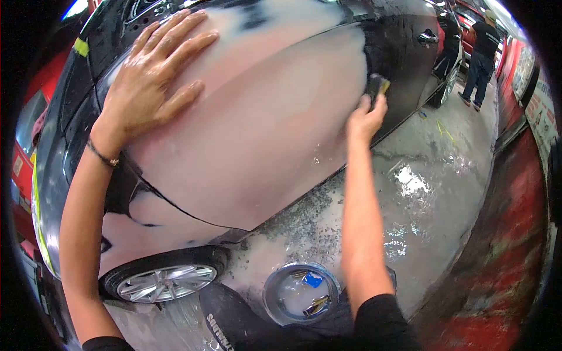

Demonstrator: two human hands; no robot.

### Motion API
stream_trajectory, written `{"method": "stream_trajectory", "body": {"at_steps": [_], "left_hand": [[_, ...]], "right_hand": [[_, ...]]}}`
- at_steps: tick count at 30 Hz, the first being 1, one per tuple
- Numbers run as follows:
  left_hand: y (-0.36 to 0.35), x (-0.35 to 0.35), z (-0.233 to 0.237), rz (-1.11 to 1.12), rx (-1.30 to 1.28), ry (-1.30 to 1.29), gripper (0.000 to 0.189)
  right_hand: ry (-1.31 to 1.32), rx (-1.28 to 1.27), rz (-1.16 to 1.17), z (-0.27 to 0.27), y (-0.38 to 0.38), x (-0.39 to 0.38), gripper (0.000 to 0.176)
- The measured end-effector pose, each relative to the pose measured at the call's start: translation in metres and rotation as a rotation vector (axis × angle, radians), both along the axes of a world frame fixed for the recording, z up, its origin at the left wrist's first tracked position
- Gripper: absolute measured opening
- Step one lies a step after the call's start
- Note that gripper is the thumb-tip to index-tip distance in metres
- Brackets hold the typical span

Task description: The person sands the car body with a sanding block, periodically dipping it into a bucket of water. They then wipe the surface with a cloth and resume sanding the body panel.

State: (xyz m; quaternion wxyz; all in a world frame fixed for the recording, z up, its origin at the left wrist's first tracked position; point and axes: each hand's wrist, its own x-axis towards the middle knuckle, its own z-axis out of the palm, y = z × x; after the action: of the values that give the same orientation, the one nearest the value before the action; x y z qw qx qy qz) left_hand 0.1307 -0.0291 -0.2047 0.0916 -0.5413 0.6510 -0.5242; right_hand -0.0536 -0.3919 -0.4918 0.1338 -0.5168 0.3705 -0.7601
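Note:
A car's side panel (263, 134), coated in wet, pinkish-white filler or primer with black paint around it, spreads in front of me. My left hand (158, 73) rests on its upper left part, fingers stretched out and holding nothing. At the panel's right border, my right hand (366, 120) grips a small dark sanding block (374, 86) with a yellowish side. The block is against the black paint beside the pale area. Part of it is hidden by my fingers.
Between my legs stands a bucket (270, 301) of cloudy water holding a blue piece and several small items. The car's wheel (167, 284) is at lower left. Wet concrete floor (410, 181) runs beside a red wall (503, 234). Another person (483, 50) stands at the far right.

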Motion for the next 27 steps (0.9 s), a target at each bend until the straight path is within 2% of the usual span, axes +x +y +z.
{"method": "stream_trajectory", "body": {"at_steps": [1, 2, 4, 6, 8, 11, 13, 15, 16, 18, 19, 22, 23, 24, 27], "left_hand": [[-0.001, 0.0, 0.0, -0.008, 0.004, 0.009, 0.068], [-0.002, -0.001, 0.0, -0.001, 0.004, 0.017, 0.068], [-0.002, -0.003, -0.001, 0.019, 0.004, 0.035, 0.068], [-0.001, -0.004, -0.001, 0.015, 0.018, 0.018, 0.068], [0.0, -0.008, 0.001, 0.022, 0.03, 0.004, 0.068], [-0.001, -0.014, 0.005, 0.041, 0.059, 0.0, 0.068], [-0.004, -0.017, 0.004, 0.055, 0.063, 0.015, 0.069], [-0.005, -0.014, 0.005, 0.066, 0.064, 0.011, 0.07], [-0.006, -0.014, 0.006, 0.071, 0.067, 0.011, 0.07], [-0.005, -0.018, 0.006, 0.08, 0.075, 0.028, 0.071], [-0.005, -0.017, 0.005, 0.081, 0.07, 0.025, 0.071], [-0.006, -0.021, 0.006, 0.088, 0.065, 0.027, 0.071], [-0.005, -0.023, 0.005, 0.092, 0.069, 0.037, 0.071], [-0.004, -0.024, 0.006, 0.092, 0.072, 0.031, 0.071], [-0.007, -0.019, 0.003, 0.082, 0.067, 0.033, 0.071]], "right_hand": [[-0.074, 0.115, 0.138, 0.003, -0.038, -0.014, 0.04], [-0.164, 0.214, 0.26, 0.013, -0.043, -0.021, 0.04], [-0.107, 0.123, 0.073, 0.013, -0.013, -0.001, 0.041], [0.021, -0.064, 0.064, 0.014, 0.088, 0.023, 0.047], [0.12, -0.028, 0.138, 0.002, 0.19, 0.046, 0.053], [0.199, -0.156, 0.219, -0.013, 0.175, 0.035, 0.056], [0.126, -0.128, 0.204, 0.005, 0.081, 0.01, 0.059], [0.057, -0.08, 0.075, 0.02, -0.017, -0.009, 0.053], [0.001, -0.043, 0.134, 0.029, -0.047, -0.019, 0.053], [-0.144, 0.03, 0.214, 0.044, -0.04, -0.016, 0.052], [-0.065, -0.017, 0.182, 0.047, -0.012, -0.006, 0.052], [0.169, -0.065, 0.199, 0.048, 0.158, 0.028, 0.054], [0.194, -0.158, 0.311, 0.037, 0.191, 0.033, 0.056], [0.219, -0.254, 0.421, 0.026, 0.205, 0.037, 0.057], [0.18, -0.223, 0.298, 0.017, 0.124, 0.021, 0.056]]}}
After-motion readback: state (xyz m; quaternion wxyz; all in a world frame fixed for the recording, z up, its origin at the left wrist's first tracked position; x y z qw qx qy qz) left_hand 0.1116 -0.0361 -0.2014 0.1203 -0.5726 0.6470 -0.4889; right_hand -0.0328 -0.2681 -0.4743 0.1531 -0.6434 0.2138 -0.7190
